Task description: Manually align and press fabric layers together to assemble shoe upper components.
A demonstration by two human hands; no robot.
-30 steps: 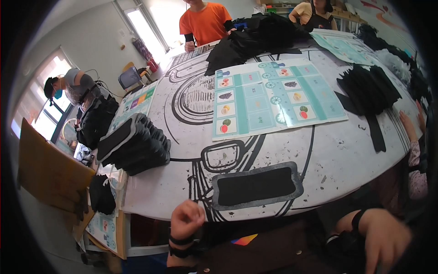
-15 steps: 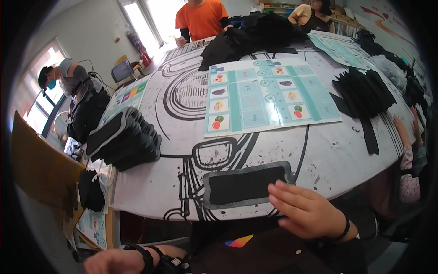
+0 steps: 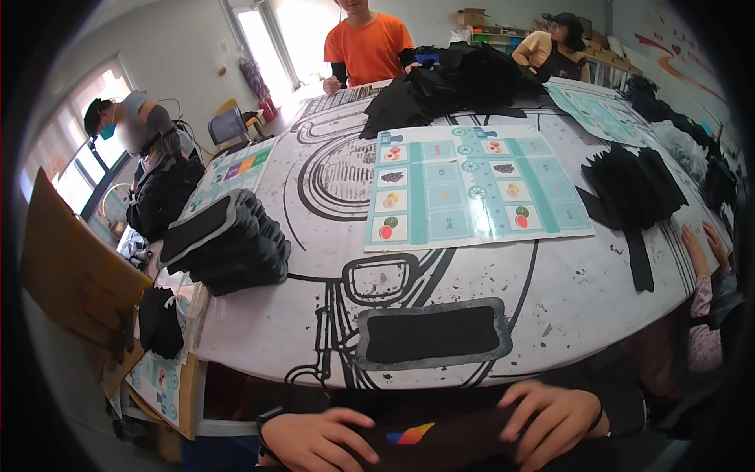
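My left hand (image 3: pixel 321 437) and my right hand (image 3: pixel 554 423) rest low at the table's near edge, against my dark apron (image 3: pixel 464 433). Their fingers are loosely bent and apart, with nothing held in either. Just beyond them, a flat black rectangular fabric piece with a grey border (image 3: pixel 431 333) lies on the table, touched by neither hand. To its left stands a thick, leaning stack of similar grey-edged black pieces (image 3: pixel 226 242). A fanned bundle of black fabric pieces (image 3: pixel 634 187) lies at the right, one strip hanging toward me.
A glossy sheet with fruit pictures (image 3: pixel 458 206) lies mid-table, past the black piece. Behind it rises a large black fabric heap (image 3: pixel 464 82). A person in orange (image 3: pixel 368 49) stands across; another bends at the left (image 3: pixel 161 177). Someone's hands (image 3: pixel 702 248) rest at the right edge.
My right hand has drawn back from the black piece to the table's near edge. My left hand has come in from the lower left. The view has shifted slightly.
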